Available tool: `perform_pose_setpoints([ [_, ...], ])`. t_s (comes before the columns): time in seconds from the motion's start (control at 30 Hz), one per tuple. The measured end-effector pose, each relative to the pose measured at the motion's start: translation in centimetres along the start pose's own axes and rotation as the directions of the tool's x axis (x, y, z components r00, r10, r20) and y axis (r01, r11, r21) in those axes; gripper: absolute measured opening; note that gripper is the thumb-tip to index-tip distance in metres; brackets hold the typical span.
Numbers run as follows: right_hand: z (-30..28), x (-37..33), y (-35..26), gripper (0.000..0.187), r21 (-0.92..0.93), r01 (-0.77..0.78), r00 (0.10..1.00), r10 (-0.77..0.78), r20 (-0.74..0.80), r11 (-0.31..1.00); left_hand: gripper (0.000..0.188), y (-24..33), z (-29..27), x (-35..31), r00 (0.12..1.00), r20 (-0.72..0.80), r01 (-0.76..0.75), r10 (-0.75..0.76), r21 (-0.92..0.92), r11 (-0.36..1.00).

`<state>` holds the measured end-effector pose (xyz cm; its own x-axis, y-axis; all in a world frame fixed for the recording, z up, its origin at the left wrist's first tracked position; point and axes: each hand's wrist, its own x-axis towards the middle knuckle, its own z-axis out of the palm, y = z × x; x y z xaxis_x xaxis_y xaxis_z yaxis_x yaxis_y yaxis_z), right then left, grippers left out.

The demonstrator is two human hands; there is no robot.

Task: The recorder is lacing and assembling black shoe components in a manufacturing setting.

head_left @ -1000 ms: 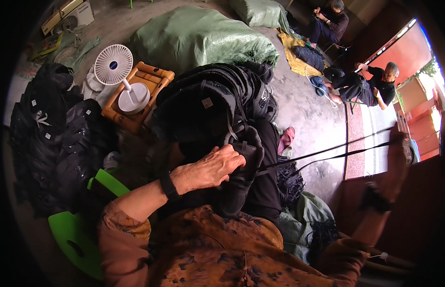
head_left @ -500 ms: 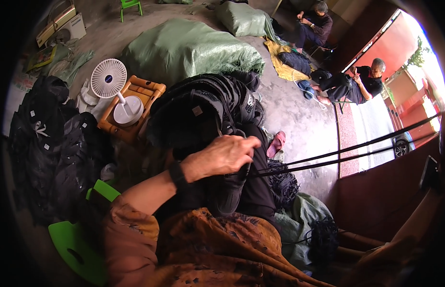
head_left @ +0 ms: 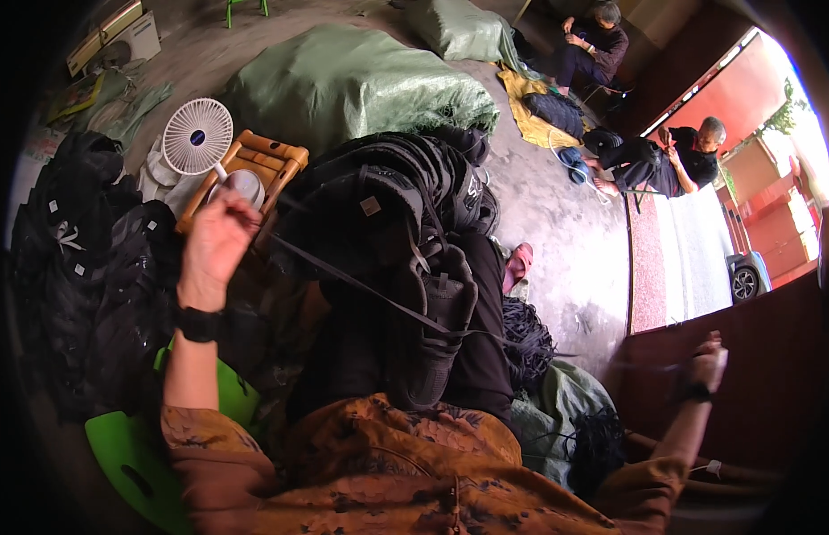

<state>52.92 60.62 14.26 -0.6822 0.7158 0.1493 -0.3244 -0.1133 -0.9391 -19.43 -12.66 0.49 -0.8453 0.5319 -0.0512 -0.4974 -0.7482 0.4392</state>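
Observation:
A black shoe (head_left: 430, 334) lies on my lap, its opening away from me and its heel toward my body. One black shoelace (head_left: 370, 290) is stretched across it, running out to both sides. My left hand (head_left: 220, 236) is raised at the left, in front of the fan base, fingers pinched on one end of the lace, somewhat blurred. Far out at the right, my right hand (head_left: 707, 364) is closed on the other end; there the lace is faint with motion. Beyond the shoe, a pile of black shoes (head_left: 388, 192) rests against my knees.
A white fan (head_left: 198, 136) stands on a bamboo stool (head_left: 276, 159). More black shoes (head_left: 94, 267) are heaped at left, near a green chair (head_left: 134, 464). Bundled black laces (head_left: 526, 343) lie by my right leg. Large green sacks (head_left: 361, 85) and two seated people (head_left: 686, 160) are farther off.
My left hand has moved from above the shoe out to the left, uncovering the shoe. My right hand has come lower and nearer. The doubled laces stretched to the right now run as one strand across the shoe.

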Motion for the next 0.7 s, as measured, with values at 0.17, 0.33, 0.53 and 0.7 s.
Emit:
perform_pose_setpoints([
  [0.17,25.8,0.3,26.5,0.019,-0.434,-0.253,0.929,0.092,-0.358,0.864,0.017,12.1,-15.2,-2.3,0.912,-0.365,-0.144,0.190,0.149,0.978],
  [0.33,44.0,-2.9,32.6,0.017,-0.459,-0.254,0.960,0.278,-0.014,0.851,0.020,18.7,-21.2,-5.3,0.769,-0.583,-0.205,0.261,0.162,0.965],
  [0.53,49.2,-4.9,31.7,0.015,-0.545,-0.154,0.882,0.363,0.301,0.824,0.030,30.6,-23.5,-17.4,0.699,-0.405,-0.225,0.589,0.658,0.719],
  [0.7,50.0,-6.3,30.3,0.017,-0.713,-0.026,0.905,0.319,0.280,0.700,0.020,4.9,-6.9,-11.4,0.823,-0.295,0.094,0.485,0.913,0.397],
])
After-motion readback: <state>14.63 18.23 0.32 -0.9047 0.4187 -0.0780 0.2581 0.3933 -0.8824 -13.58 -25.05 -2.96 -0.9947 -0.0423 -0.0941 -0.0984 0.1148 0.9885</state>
